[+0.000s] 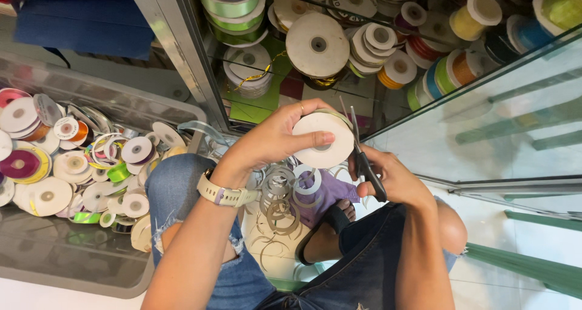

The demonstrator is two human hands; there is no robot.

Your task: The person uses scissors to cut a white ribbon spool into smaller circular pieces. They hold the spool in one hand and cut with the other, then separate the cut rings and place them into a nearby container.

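My left hand grips a white ribbon spool, thumb pressed near its centre hole, fingers wrapped over its rim. A pale watch sits on that wrist. My right hand holds black-handled scissors, blades pointing up beside the spool's right edge. Both hands hover above my knees in torn blue jeans.
A clear plastic bin at left holds several ribbon spools in many colours. A glass cabinet ahead is packed with more spools; its glass door stands at right. Empty ribbon rings and a purple cloth lie on the floor by my sandalled foot.
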